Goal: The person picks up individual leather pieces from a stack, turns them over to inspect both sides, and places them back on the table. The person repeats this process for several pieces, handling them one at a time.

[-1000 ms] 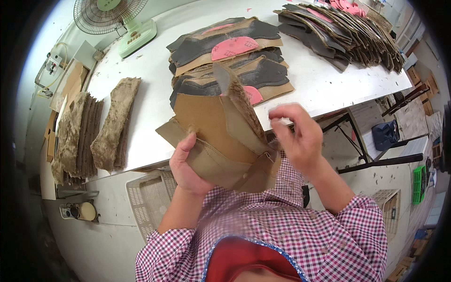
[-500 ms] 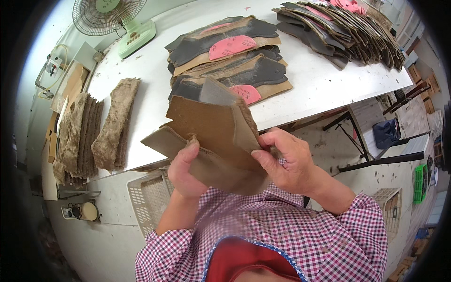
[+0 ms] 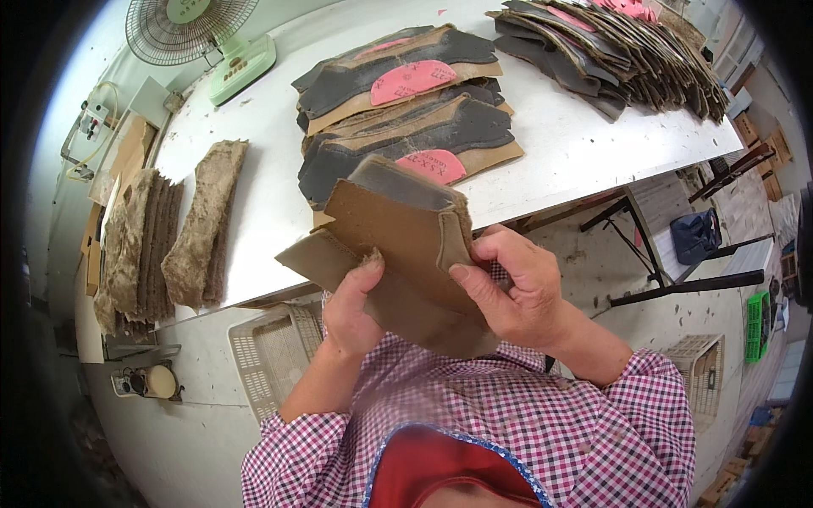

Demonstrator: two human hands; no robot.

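Between my two hands, above the table's near edge, is a folded brown leather piece (image 3: 394,233) with fuzzy edges and a dark grey band along its top. My left hand (image 3: 354,309) grips its left side, thumb on the front near a tuft of fluff. At the other side, my right hand (image 3: 521,284) pinches a narrow folded edge between thumb and fingers. Just beyond lie stacked dark grey and tan pieces (image 3: 339,165), with pink patches (image 3: 415,82) showing on them. How the held piece is folded underneath is hidden.
Brown furry strips (image 3: 206,224) lie at the left of the white table (image 3: 584,161), beside a thicker furry pile (image 3: 135,245). A large pile of pieces (image 3: 610,63) covers the far right. A green fan (image 3: 241,68) stands far left. Below sits a plastic crate (image 3: 271,356).
My left hand and the held piece have shifted slightly right. The piece has turned a little, so more of its grey top band shows. My right hand keeps its pinch.
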